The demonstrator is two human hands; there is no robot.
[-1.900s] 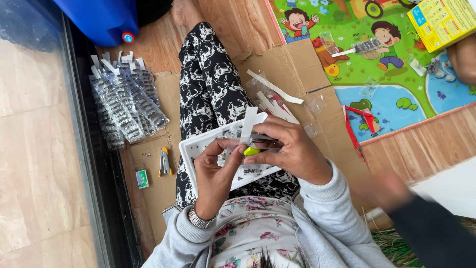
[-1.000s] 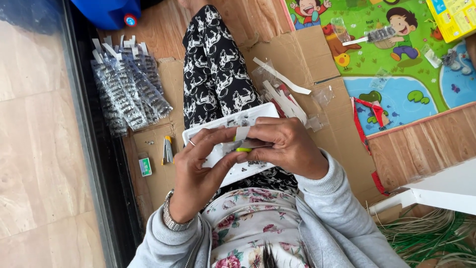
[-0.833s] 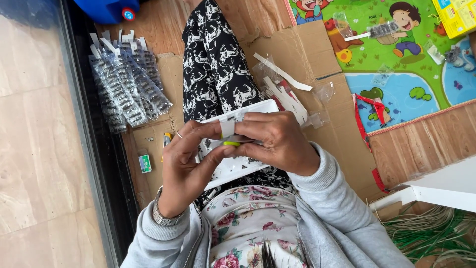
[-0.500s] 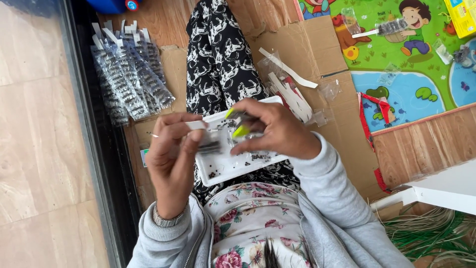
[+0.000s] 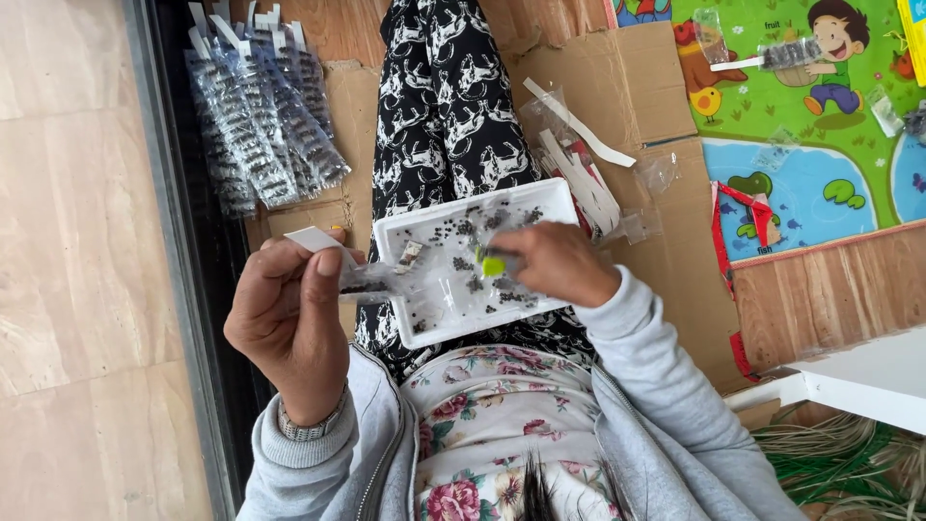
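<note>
Here, packets: a heap of clear plastic packets with white header cards (image 5: pixel 260 116) lies on the cardboard at upper left.
Left hand (image 5: pixel 289 314): pinched shut on a small clear plastic bag with a white card top (image 5: pixel 362 275).
Right hand (image 5: pixel 555 262): fingers closed on a small yellow-green scoop (image 5: pixel 493 264) over the white rectangular foam tray (image 5: pixel 424 333) of dark seeds.

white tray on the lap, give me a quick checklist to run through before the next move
1. White tray seated on the lap: ok, it lies across the patterned trousers.
2. Left hand gripping the small clear bag: ok, the fingers pinch it near its white header, beside the tray's edge.
3. Bag mouth open and facing the tray: cannot tell.
4. Right hand holding the yellow-green tool: ok, it is over the tray.
5. Small dark pieces in the tray: ok, they are scattered across it.
6. Tool loaded with pieces: cannot tell, too small.
</note>
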